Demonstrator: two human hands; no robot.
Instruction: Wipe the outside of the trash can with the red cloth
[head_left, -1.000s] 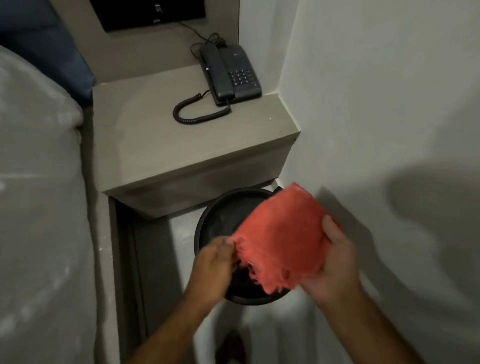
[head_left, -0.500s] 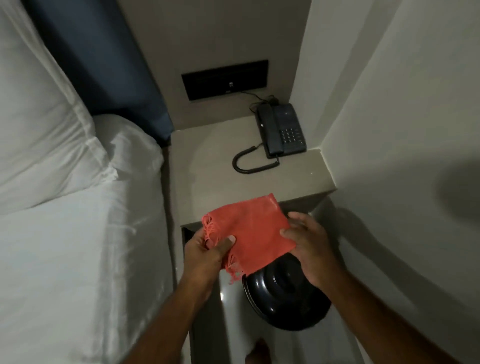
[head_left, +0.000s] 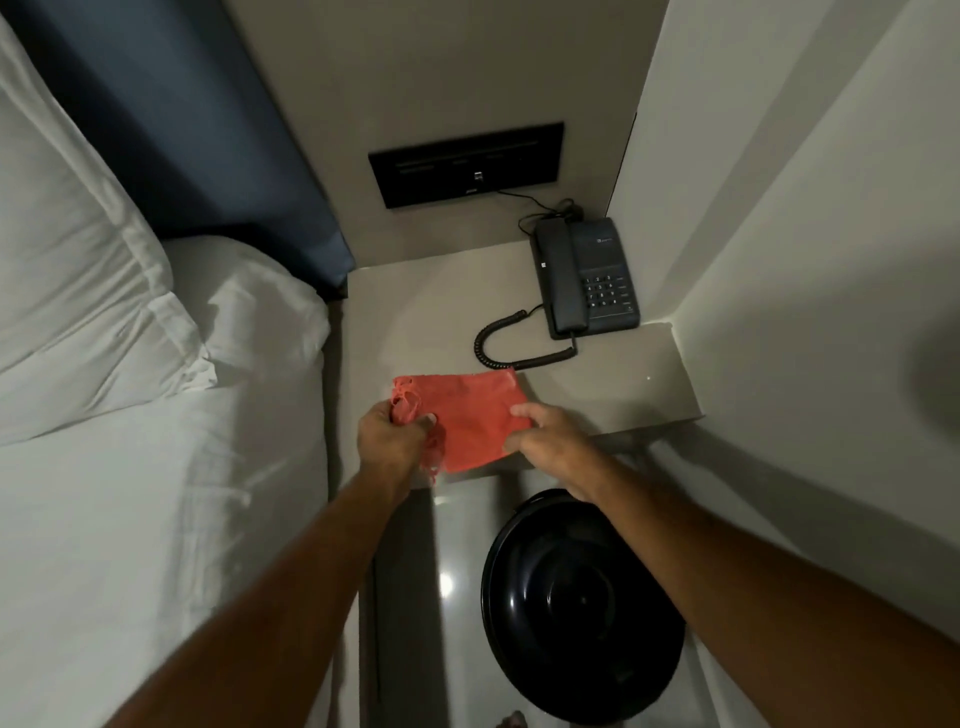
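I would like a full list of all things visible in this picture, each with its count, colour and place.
red cloth: one, red, over the nightstand's front edge, held by both hands
trash can: one, black, on the floor below the nightstand
telephone: one, dark grey, nightstand's back right
nightstand: one, beige, between bed and wall
wall panel: one, black, above the nightstand
pillows: white, on the bed, left
headboard: one, blue, behind the pillows
left hand: grips the cloth's frayed end
right hand: pinches the other end

A forearm hides part of the trash can. The picture's edge cuts the pillow.
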